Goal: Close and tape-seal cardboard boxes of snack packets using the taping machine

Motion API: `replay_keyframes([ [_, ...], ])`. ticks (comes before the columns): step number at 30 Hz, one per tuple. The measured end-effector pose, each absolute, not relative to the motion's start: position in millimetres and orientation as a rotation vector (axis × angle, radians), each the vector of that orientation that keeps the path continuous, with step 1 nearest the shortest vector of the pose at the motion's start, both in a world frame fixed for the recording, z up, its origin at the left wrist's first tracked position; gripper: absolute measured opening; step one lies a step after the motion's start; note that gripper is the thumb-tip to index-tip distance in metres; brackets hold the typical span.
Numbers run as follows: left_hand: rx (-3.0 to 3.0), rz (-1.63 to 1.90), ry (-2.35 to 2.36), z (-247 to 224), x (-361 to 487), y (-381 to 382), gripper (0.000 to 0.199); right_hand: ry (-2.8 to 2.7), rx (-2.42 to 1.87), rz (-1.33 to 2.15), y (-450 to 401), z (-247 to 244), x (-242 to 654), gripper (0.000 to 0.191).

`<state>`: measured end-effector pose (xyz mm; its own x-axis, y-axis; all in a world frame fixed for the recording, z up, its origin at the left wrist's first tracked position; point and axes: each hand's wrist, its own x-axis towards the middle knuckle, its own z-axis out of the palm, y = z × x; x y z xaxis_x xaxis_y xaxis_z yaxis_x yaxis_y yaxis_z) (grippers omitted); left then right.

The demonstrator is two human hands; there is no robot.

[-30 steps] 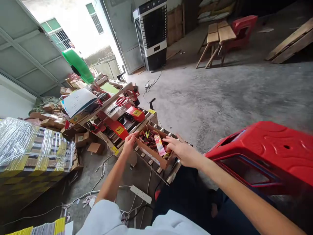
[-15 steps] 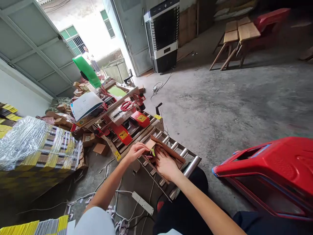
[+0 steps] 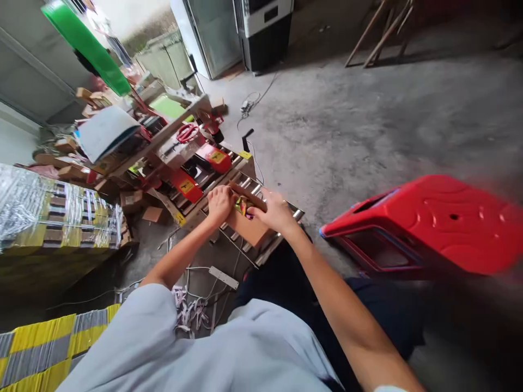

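Observation:
A small brown cardboard box point(image 3: 250, 230) sits on the roller conveyor point(image 3: 295, 213) in front of me, its top partly uncovered, with one flap folded outward toward my body. Green, yellow and purple packaging point(image 3: 242, 205) shows inside. My left hand point(image 3: 220, 202) curls its fingers over the box's left end. At the right end, my right hand point(image 3: 276, 211) grips the far side, thumb inside over the contents and fingers beyond the wall. Its fingertips are slightly blurred.
Beyond the rollers stands a taping machine point(image 3: 186, 185) with red-handled scissors point(image 3: 188, 132) and papers on top. A red plastic stool point(image 3: 441, 223) lies at right. Wrapped cardboard stacks point(image 3: 69, 212) stand left; a power strip point(image 3: 223, 277) and cables lie below. A person point(image 3: 107, 30) stands outside.
My view has tilted down. The near flap now lies outward. My right hand has moved from lying flat inside the box to gripping its far side; my left hand has closed over the left end.

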<state>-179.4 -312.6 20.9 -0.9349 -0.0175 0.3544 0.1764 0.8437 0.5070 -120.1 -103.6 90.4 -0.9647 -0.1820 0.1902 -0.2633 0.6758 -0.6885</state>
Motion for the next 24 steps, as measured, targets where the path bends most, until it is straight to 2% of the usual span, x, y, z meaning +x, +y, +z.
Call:
replay_keyframes([
  [2, -0.078, -0.787, -2.646, 20.8, -179.2, -315.2, 0.026, -2.999, 0.375, 1.243, -102.9, 86.5, -127.6, 0.046],
  [6, -0.21, -0.894, -2.449, 26.2, -156.3, -318.6, 0.025, -3.047, 0.285, 1.324, -99.1, 78.6, -134.8, 0.033],
  [11, -0.57, -0.797, -2.737, 31.7, -138.6, -308.4, 0.028, -3.017, 0.468, 1.416, -93.9, 82.3, -134.7, 0.036],
  [14, -0.541, -0.69, -2.855, 30.6, -148.2, -298.3, 0.023, -2.987, 0.5, 1.395, -93.3, 86.9, -130.9, 0.054],
  [17, -0.311, -0.738, -2.754, 26.1, -154.9, -296.7, 0.013, -2.996, 0.568, 1.271, -96.9, 83.1, -117.2, 0.073],
  [21, -0.045, -1.081, -2.363, 24.4, -143.1, -302.7, 0.024, -2.982, 0.614, 0.92, -113.8, 59.6, -88.3, 0.098],
  [24, -0.143, -1.29, -2.215, 28.4, -115.6, -288.9, 0.035, -2.996, 0.599, 0.841, -122.5, 45.2, -82.8, 0.099],
])
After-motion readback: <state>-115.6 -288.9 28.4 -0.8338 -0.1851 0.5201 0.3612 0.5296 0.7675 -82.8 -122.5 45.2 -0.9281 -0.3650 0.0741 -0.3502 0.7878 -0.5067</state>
